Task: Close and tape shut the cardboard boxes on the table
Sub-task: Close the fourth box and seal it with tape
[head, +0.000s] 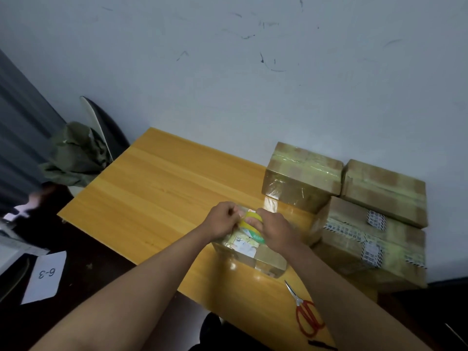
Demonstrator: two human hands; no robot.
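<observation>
A: Two hands meet over the small box (249, 249), which sits on the table (152, 188) just left of the stack (354, 211) of taped boxes.

B: Grips?

A: The right hand (274, 230) curls round the tape roll (250, 224), hiding most of it. The left hand (221, 220) pinches at the roll's edge; the tape end itself is too blurred to make out.

B: Anything else?

A: Scissors (305, 311) lie below the stack, near the table's front edge. The box's labels are unreadable.
</observation>
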